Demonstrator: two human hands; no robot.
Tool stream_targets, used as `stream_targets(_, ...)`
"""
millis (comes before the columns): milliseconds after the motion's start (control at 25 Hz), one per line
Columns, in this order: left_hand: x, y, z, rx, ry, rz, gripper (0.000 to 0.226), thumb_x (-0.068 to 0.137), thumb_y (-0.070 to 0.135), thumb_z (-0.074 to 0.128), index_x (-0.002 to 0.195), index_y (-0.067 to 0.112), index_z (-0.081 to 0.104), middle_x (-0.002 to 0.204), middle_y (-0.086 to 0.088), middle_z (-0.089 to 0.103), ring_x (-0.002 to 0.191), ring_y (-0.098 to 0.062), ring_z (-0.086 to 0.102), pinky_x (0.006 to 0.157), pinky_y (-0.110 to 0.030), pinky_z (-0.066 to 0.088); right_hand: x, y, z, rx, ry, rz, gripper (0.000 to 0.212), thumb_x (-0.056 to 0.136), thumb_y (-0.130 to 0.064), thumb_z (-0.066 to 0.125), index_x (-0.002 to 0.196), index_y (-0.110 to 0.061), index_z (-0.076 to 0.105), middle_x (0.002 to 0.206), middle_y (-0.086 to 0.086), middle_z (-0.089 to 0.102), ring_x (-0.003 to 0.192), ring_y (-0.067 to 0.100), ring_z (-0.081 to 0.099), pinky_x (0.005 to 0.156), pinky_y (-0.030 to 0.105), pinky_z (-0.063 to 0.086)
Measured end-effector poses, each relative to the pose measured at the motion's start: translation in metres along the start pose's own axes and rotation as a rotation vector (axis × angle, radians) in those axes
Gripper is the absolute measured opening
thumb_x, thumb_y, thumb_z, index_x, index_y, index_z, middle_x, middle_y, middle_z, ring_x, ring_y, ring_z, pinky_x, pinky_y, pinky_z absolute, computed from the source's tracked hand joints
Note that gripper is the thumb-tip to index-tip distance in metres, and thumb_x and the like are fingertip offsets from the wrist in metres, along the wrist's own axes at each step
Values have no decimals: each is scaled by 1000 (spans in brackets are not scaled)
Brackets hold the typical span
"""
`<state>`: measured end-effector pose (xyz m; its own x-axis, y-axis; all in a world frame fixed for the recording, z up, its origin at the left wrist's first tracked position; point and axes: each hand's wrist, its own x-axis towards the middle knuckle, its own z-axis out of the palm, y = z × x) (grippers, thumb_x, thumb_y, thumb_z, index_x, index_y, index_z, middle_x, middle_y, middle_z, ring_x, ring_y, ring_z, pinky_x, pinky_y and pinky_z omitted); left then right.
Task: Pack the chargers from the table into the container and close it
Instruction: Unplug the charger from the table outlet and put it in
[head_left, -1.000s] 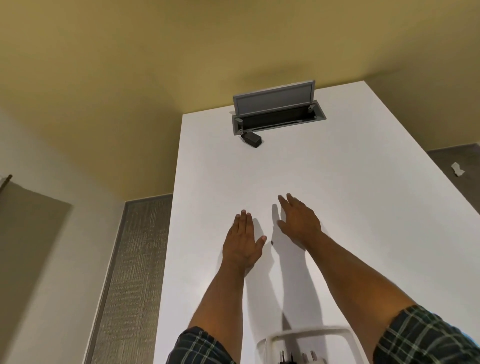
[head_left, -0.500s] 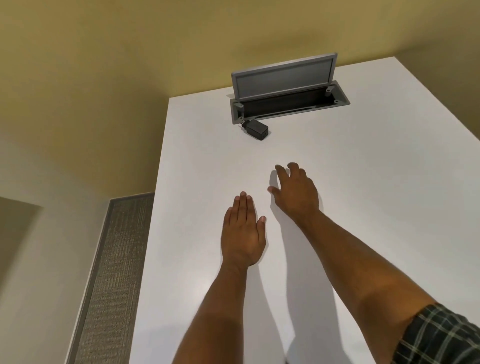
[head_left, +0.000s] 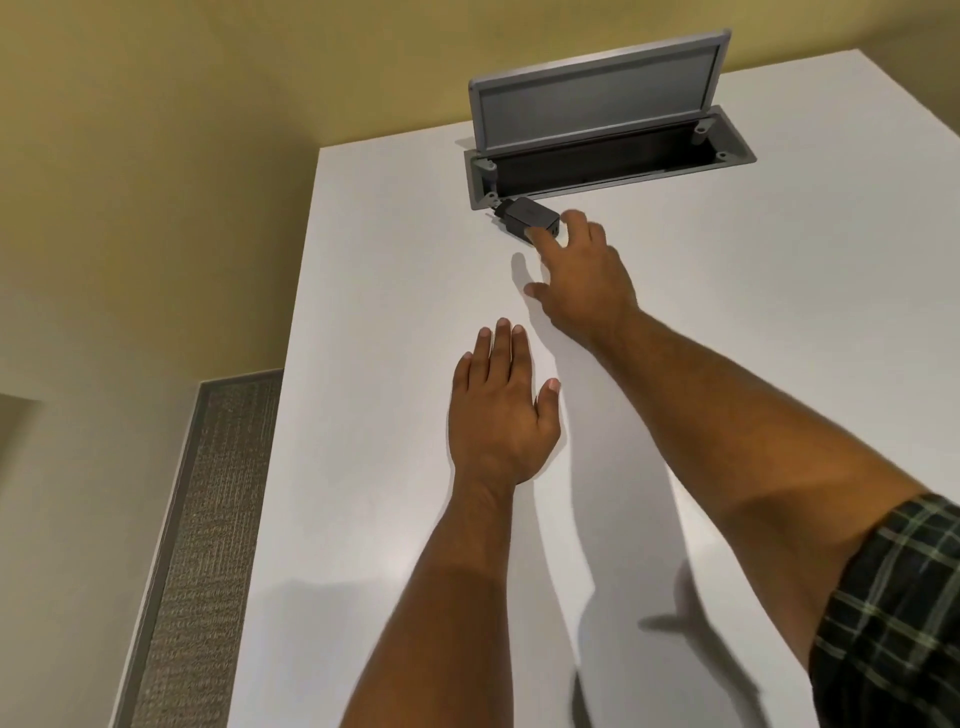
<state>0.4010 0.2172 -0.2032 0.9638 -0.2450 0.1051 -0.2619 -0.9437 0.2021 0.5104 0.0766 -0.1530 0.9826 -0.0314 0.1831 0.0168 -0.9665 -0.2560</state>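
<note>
A black charger (head_left: 527, 214) lies on the white table (head_left: 727, 338), just in front of the left end of a grey cable box. My right hand (head_left: 584, 278) is stretched out to it, fingers apart, with the fingertips touching the charger's near right end; it does not grip it. My left hand (head_left: 501, 410) rests flat on the table nearer to me, fingers together, holding nothing. The container is out of view.
The grey cable box (head_left: 613, 171) is sunk into the table at the far end, its lid (head_left: 597, 101) standing open. The table's left edge drops to a beige floor with a grey carpet strip (head_left: 202, 519). A yellow wall is behind.
My right hand has reached forward from mid-table to the charger. The view has tilted up and closer, so the white container at the bottom edge has dropped out of sight. The left hand stays flat.
</note>
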Motion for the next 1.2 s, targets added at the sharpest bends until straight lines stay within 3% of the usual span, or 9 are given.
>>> stream_targets(200,7,2,-1,-11,-26,-21,73,98,56,15,161,18,11,169,-2,5,156,-22,0,126,-44,9,46,-4,-12,-98,-259,-17,86,78,-52,75,151,-34,33,162,14,20,147,42,21,115,55,29)
stream_targets(320,6,2,-2,-17,-33,-24,76,96,58,9,161,19,11,169,-2,5,156,-23,-1,126,-45,10,59,-7,-21,-99,-337,-14,84,76,-50,78,147,-24,42,152,16,40,135,41,42,109,52,39)
stream_targets(440,8,2,-2,-13,-52,-30,75,97,58,12,161,19,9,169,-1,2,156,-22,-2,126,-45,9,58,-13,-21,-68,-324,2,64,77,-46,80,130,-14,63,134,15,54,113,35,57,101,44,48)
stream_targets(560,6,4,-3,-40,-49,-40,74,98,56,17,161,18,11,169,-1,4,156,-21,-1,126,-44,9,45,-10,-17,87,-232,44,46,80,-38,80,118,-14,71,129,14,56,106,31,61,97,41,50)
stream_targets(720,3,5,-4,-141,17,-62,72,98,49,33,159,13,23,167,-4,19,155,-19,12,126,-40,13,18,-3,-8,32,-57,-37,27,88,-27,73,110,-11,75,118,18,64,100,31,63,85,40,57)
stream_targets(960,-5,10,-5,-122,83,-83,58,101,33,36,150,4,42,158,-11,39,148,-24,34,122,-40,25,-31,2,-5,198,44,35,17,86,-18,73,101,-13,78,104,18,69,94,31,65,74,38,59)
stream_targets(1200,-33,21,-5,-37,-43,-57,48,99,18,41,141,-1,52,148,-20,50,138,-34,49,113,-47,38,-98,-4,-29,483,2,238,17,81,-15,73,95,-21,80,101,8,74,89,22,69,73,30,56)
